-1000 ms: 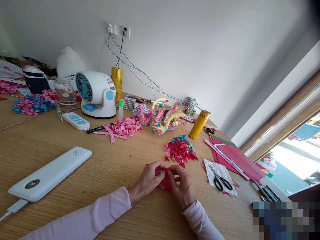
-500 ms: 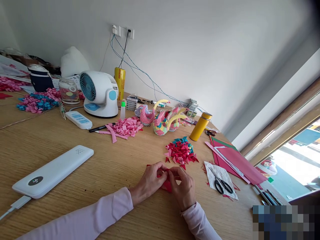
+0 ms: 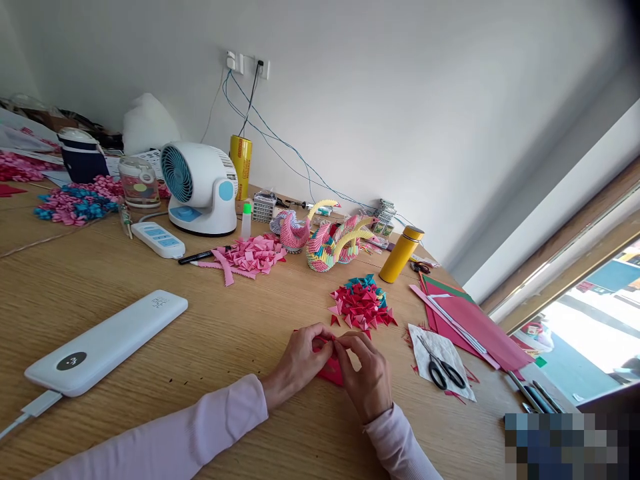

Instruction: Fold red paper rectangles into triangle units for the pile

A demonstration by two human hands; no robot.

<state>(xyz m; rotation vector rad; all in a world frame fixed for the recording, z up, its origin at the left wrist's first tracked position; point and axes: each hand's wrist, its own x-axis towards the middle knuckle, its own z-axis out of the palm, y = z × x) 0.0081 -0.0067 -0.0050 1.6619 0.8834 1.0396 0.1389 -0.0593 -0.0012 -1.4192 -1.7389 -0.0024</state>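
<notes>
Left hand [image 3: 300,363], right hand [image 3: 367,377]: close together on wooden table [image 3: 225,347], fingertips meeting, both pinching red paper piece [image 3: 331,369] between them; paper lies low against tabletop. Pile of red and teal folded triangles [image 3: 361,303]: just beyond hands. Scissors [image 3: 440,367] on white sheet [image 3: 439,347]: right of right hand. White power bank [image 3: 107,340]: well left of left hand. Paper swans [image 3: 327,240], pink folded pile [image 3: 250,255], yellow flask [image 3: 400,253], white fan [image 3: 200,188]: farther beyond.

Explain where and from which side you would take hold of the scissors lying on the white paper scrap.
Grip the scissors by the black loop handles at their near end, coming from the table's front edge. They lie flat on the white scrap, blades pointing away, handles toward the person.
</notes>
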